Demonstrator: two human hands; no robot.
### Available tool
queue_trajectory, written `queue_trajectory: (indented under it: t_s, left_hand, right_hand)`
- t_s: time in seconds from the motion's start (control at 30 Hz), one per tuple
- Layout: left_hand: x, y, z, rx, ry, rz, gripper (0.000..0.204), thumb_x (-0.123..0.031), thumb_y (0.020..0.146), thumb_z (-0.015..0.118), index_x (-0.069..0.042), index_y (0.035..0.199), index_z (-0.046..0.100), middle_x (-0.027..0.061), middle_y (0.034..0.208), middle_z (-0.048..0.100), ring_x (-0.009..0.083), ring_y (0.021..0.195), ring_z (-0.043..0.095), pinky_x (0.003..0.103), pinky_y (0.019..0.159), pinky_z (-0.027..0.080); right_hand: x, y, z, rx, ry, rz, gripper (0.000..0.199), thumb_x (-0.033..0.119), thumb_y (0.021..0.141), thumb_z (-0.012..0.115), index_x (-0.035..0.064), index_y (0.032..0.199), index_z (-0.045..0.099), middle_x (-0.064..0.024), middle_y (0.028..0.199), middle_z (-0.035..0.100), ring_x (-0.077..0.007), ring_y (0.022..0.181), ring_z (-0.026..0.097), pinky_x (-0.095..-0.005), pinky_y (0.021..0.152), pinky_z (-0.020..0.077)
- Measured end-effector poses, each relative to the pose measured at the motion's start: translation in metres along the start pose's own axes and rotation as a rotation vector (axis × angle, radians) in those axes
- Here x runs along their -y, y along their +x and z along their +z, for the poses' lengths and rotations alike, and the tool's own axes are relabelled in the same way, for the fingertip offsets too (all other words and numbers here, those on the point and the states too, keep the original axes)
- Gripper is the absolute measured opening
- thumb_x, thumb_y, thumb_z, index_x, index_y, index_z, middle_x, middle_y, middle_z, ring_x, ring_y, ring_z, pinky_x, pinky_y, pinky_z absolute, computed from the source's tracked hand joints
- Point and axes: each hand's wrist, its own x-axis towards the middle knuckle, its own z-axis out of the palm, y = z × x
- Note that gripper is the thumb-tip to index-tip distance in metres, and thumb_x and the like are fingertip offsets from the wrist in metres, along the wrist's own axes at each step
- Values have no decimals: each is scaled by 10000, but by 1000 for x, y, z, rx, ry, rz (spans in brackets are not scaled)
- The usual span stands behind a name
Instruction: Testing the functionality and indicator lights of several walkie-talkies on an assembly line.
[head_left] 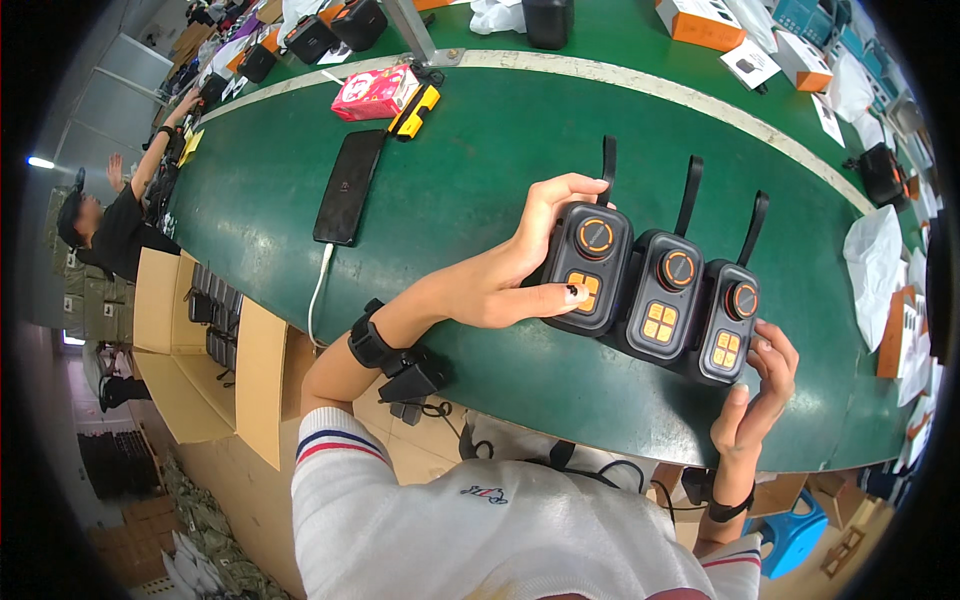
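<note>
Near the tabletop's (460,180) front edge, left grip (500,285) clasps leftmost device (608,248); right grip (755,415), half uncurled, touches rightmost device (713,312).

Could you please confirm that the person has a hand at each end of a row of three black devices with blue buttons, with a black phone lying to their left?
Not quite: the buttons are yellow-orange, not blue, as the head view shows. The left hand and right hand are at the ends of the row of black devices, with the phone to their left.
</note>
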Motion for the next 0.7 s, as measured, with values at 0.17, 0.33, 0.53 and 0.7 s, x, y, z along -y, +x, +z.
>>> queue_trajectory:
  t_s: [0.17,0.33,0.53,0.7]
  left_hand:
    - [0,0,0,4,10,7,821,-122,808,559,16,1405,13,189,1382,181,271,1338,209,381,1099,180]
    - [0,0,0,-3,-7,-6,821,-121,809,561,16,1403,11,188,1379,189,272,1344,191,395,1102,167]
    - [0,0,2,-17,-41,-12,829,-124,806,566,6,1404,8,186,1370,211,278,1331,218,406,1099,171]
    - [2,0,1,-17,-26,4,820,-113,802,563,-5,1402,15,179,1360,231,274,1311,249,405,1094,182]
  right_hand:
    - [0,0,0,2,7,-1,389,257,896,494,6,1187,434,-280,1204,472,-310,1017,532,-360,763,512]
    - [0,0,-1,7,-12,-3,389,254,894,496,8,1188,435,-276,1205,475,-299,990,546,-363,783,501]
    - [0,0,-1,6,-14,-8,383,236,884,497,9,1187,439,-273,1204,478,-295,981,551,-373,804,488]
    - [1,-1,-1,7,-17,-1,385,238,884,498,8,1186,440,-274,1198,483,-301,989,549,-379,810,484]
